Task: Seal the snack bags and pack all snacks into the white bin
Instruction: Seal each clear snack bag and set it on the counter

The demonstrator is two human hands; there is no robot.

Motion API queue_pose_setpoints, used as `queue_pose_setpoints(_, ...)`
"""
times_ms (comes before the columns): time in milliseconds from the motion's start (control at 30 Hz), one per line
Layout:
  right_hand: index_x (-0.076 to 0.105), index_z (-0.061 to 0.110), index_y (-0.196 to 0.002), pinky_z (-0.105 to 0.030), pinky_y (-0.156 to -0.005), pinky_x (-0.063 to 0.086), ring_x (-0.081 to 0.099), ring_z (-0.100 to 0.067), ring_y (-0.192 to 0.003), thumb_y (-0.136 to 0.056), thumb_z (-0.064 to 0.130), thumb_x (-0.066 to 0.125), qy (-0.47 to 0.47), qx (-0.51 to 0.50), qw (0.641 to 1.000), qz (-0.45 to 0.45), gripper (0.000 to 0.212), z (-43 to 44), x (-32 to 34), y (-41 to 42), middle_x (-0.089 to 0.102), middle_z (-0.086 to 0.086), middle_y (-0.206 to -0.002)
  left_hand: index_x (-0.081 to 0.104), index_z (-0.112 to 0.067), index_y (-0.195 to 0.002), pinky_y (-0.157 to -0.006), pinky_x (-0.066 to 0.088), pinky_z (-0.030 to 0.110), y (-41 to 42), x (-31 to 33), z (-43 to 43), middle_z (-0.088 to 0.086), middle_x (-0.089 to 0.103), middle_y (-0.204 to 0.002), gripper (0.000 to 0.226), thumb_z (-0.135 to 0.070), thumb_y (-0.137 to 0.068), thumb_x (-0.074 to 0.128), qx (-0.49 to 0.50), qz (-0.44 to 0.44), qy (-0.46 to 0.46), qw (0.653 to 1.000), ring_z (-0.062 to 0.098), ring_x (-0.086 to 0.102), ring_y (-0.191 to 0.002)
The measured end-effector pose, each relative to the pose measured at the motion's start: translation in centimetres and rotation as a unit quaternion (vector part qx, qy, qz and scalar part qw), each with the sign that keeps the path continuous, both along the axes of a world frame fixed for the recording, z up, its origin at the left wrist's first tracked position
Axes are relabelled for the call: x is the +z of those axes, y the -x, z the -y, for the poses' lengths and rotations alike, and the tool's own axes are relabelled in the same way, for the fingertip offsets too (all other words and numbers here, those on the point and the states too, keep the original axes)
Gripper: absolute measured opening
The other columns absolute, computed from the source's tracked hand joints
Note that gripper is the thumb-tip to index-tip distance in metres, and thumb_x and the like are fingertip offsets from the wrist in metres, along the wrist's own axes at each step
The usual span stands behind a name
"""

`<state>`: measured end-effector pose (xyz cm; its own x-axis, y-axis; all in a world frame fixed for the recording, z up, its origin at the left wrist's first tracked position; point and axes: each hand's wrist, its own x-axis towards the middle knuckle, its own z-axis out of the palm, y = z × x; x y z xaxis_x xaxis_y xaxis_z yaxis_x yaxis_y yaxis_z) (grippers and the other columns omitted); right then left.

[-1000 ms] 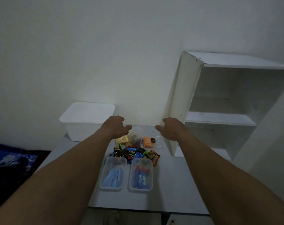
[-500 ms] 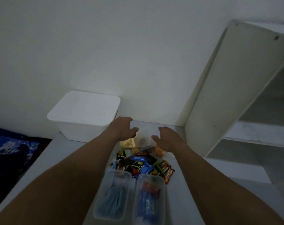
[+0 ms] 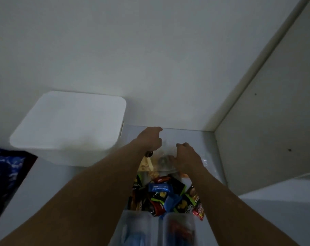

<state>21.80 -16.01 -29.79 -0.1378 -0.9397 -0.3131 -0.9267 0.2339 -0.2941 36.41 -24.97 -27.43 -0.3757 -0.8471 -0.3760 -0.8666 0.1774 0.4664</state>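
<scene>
Head camera, dim and soft: the two clear tubs (image 3: 133, 229) are cut off by the lower edge and our forearms cover parts of them, so we make out only blue in one and red in the other. The white bin (image 3: 69, 125) stands at the table's (image 3: 44, 183) back left corner against the wall; its top reads as one flat white surface, and we cannot tell whether that is a lid. We count one bin, two tubs and a heap of small wrapped snacks (image 3: 165, 196) too overlapped to number. Beyond the heap lie the clear snack bags (image 3: 165, 157), see-through and blurred, their number unclear. Our left hand (image 3: 149, 139) has its fingers curled at the bags' far left edge; our right hand (image 3: 186, 155) bends over their right side, thumb on the plastic. Whether either hand truly grasps a bag we cannot tell. A white shelf panel (image 3: 274, 121) rises on the right
</scene>
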Motion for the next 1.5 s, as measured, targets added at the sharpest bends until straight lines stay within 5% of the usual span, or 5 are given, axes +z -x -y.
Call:
queue_pose_setpoints(167,0.054,0.012,-0.129,-0.043,-0.096,0.049,0.053,-0.030,-0.116,-0.090,0.039,0.063,0.008,-0.045,0.998,0.053,0.048,1.3,-1.8,-0.3,0.047,-0.011,-0.127,0.034,-0.018,-0.151,-0.116,0.030,0.035,2.0,-2.8,3.0,0.007,0.034,-0.156,0.054,-0.019,-0.099,0.047,-0.047,0.021,-0.046,0.998,0.026,0.035,-0.141)
queue_pose_setpoints(367,0.066,0.010,-0.105,-0.042,-0.094,0.049,0.051,-0.029,-0.112,-0.088,0.030,0.068,0.046,-0.073,0.995,0.052,0.026,1.0,-1.8,-0.5,0.047,-0.010,-0.123,0.071,-0.018,-0.104,-0.094,0.050,0.035,1.8,-2.8,3.4,0.007,0.065,-0.123,0.015,-0.024,-0.092,0.063,-0.051,-0.014,-0.003,0.999,0.024,0.061,-0.108)
queue_pose_setpoints(633,0.067,0.011,-0.092,-0.038,-0.078,0.055,0.064,-0.024,-0.088,-0.091,0.028,0.060,0.059,-0.077,0.989,0.108,0.018,-0.3,3.5,-1.2,0.067,-0.006,-0.093,0.065,-0.007,-0.120,-0.100,0.043,0.034,-0.6,4.9,2.2,0.013,0.056,-0.134,0.031,-0.026,-0.098,0.053,-0.057,0.011,-0.012,0.998,0.030,0.053,-0.122)
queue_pose_setpoints(967,0.067,0.020,-0.075,-0.023,-0.057,0.045,0.060,-0.011,-0.071,-0.091,0.022,0.065,0.145,-0.078,0.962,0.220,0.016,-0.8,16.7,0.4,0.066,0.003,-0.078,0.068,-0.012,-0.102,-0.085,0.054,0.041,-3.3,16.6,-1.4,0.008,0.072,-0.109,0.016,-0.015,-0.091,0.057,0.096,-0.154,-0.050,0.982,0.023,0.070,-0.096)
queue_pose_setpoints(1500,0.072,0.008,-0.086,-0.023,-0.055,0.038,0.050,-0.008,-0.057,-0.092,0.020,0.065,0.235,0.001,0.951,0.199,0.014,-2.0,30.8,1.3,0.058,0.002,-0.067,0.076,-0.018,-0.090,-0.075,0.049,0.030,-3.9,28.3,-6.0,-0.002,0.075,-0.095,0.012,-0.027,-0.082,0.078,0.098,-0.350,-0.014,0.932,0.011,0.071,-0.085)
